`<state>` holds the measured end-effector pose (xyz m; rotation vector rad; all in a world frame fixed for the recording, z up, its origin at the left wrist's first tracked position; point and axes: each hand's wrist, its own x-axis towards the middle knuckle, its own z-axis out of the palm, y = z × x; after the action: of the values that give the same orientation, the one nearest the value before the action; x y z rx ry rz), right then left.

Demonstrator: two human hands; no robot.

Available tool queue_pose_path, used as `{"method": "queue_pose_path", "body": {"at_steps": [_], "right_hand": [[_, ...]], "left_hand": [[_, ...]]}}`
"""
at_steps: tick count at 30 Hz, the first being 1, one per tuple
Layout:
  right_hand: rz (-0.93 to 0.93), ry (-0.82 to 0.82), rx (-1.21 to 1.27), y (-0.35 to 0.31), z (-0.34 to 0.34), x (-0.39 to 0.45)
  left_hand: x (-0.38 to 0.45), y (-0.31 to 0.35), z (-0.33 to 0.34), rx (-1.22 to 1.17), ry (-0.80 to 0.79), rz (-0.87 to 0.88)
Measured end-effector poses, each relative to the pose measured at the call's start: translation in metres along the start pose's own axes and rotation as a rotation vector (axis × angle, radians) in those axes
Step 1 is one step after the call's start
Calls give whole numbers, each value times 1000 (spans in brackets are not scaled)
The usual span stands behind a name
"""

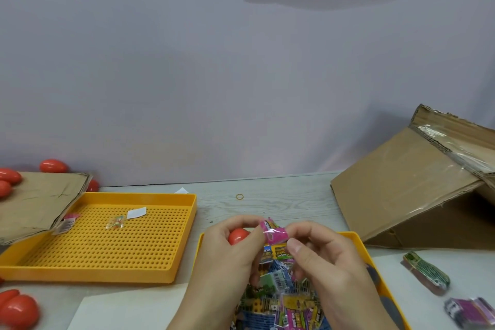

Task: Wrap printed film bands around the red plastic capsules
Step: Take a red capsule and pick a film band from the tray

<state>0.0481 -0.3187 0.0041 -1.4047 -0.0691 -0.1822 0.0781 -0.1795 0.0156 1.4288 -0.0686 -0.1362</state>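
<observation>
- Your left hand (pixel 235 244) curls around a red capsule (pixel 237 236), which shows between thumb and fingers above the near tray's far-left corner.
- Your right hand (pixel 321 257) pinches a pink film band (pixel 276 233); your left fingertips touch the band's other edge, so both hands meet at it, just right of the capsule.
- Below your hands, the near yellow tray (pixel 356 238) holds a heap of loose printed bands (pixel 281 300).
- To the left, a second yellow tray (pixel 150 270) with a perforated floor lies on the worktop (pixel 267 201); it carries a few small scraps and a white slip.
- A cardboard sheet (pixel 37 201) overlaps that tray's far-left corner, with more red capsules (pixel 53 166) around it and others (pixel 18 308) at the near-left edge.
- A tilted cardboard box (pixel 407 185) stands at the right.
- Two bundles of bands (pixel 426 270) lie on the worktop right of the near tray.
- A rubber band (pixel 239 196) lies near the wall.
</observation>
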Motion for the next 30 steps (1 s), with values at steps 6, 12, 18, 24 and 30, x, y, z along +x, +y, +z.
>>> {"method": "queue_pose_path", "body": {"at_steps": [6,12,18,24,30], "right_hand": [[37,69,-20,4,-4,2],[93,-21,0,0,-4,1],[192,27,-25,3,-4,4],[257,56,13,6,-5,10],[233,54,16,6,-6,8]], "left_hand": [[-4,3,3,-38,-81,-30],[-9,4,4,297,-131,125],[-10,7,2,339,-133,133],[-9,10,-3,171,-327,35],[-7,10,-2,-28,-353,-63]]}}
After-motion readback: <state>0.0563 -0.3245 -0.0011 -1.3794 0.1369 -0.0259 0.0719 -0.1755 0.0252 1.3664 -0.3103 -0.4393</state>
